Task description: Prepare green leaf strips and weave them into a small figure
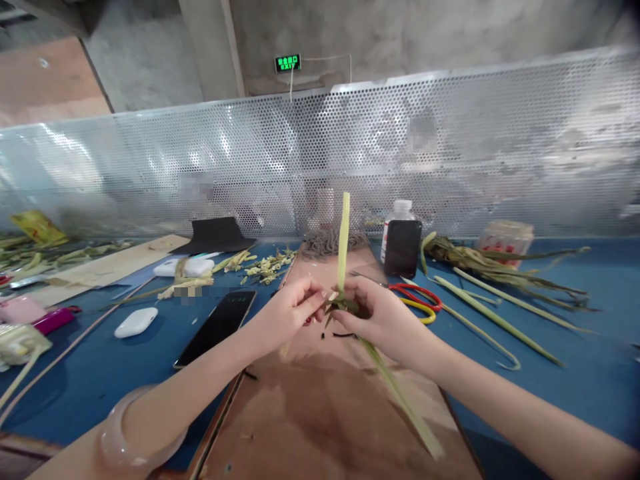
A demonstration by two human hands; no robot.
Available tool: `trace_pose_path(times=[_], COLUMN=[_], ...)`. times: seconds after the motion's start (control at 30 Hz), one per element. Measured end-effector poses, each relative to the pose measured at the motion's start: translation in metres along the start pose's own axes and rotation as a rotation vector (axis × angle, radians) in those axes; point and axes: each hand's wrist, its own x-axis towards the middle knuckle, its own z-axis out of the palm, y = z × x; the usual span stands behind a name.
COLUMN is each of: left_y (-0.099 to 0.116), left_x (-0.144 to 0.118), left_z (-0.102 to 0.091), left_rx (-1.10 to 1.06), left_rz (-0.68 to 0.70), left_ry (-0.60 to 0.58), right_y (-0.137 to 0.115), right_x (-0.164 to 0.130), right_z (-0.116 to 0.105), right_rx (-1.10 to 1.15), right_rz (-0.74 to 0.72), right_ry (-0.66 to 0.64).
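Over the wooden board, my left hand [299, 308] and my right hand [376, 310] meet on a small folded knot of green leaf [346, 303]. Thumb and fingertips of each hand pinch it, and part of it is hidden behind them. A pale green leaf strip [343, 240] stands upright from the knot. Another long leaf strip [400, 400] trails down under my right hand towards me across the board [300, 427]. Below my hands lie small dark bits. Scissors with red and yellow handles [425, 303] lie just right of my right hand, partly hidden.
Left of the board are a dark phone [220, 330], a white earbud case [136, 323] and several leaf scraps [270, 267]. A black phone [403, 248] leans on a bottle [403, 208]. At right lie a leaf bundle [480, 263] and stalks [500, 320]. Behind stands a perforated metal screen [350, 147].
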Motion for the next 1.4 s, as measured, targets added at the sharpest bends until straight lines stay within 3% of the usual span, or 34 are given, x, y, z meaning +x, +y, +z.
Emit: trace_pose_path(times=[0.17,0.37,0.5,0.63,0.83,1.1,1.27,1.4], left_y=[0.005,0.003,-0.002,-0.005,-0.005,-0.007,-0.009,-0.007], left_x=[0.001,0.000,0.000,-0.001,-0.001,0.001,0.001,0.002], left_z=[0.001,-0.001,0.003,0.005,0.004,0.010,0.011,0.011], left_rx=[-0.184,-0.254,-0.262,-0.224,-0.128,-0.206,-0.263,-0.281], left_rz=[-0.049,-0.106,-0.140,-0.135,-0.107,-0.172,-0.153,-0.150], left_ry=[0.043,0.038,-0.044,-0.029,0.020,0.072,0.071,0.060], right_y=[0.012,0.012,0.008,0.006,0.003,0.003,0.000,-0.001], right_x=[-0.001,-0.003,-0.006,-0.008,-0.012,-0.014,-0.014,-0.015], right_z=[0.005,0.001,0.003,0.005,0.009,0.011,0.013,0.014], right_rx=[-0.189,-0.605,-0.788,-0.848,-0.758,-0.819,-0.765,-0.836], right_rz=[-0.038,-0.390,-0.470,-0.499,-0.314,-0.178,-0.188,-0.279], right_ry=[0.271,0.400,0.370,0.308,0.105,0.068,0.071,0.079])
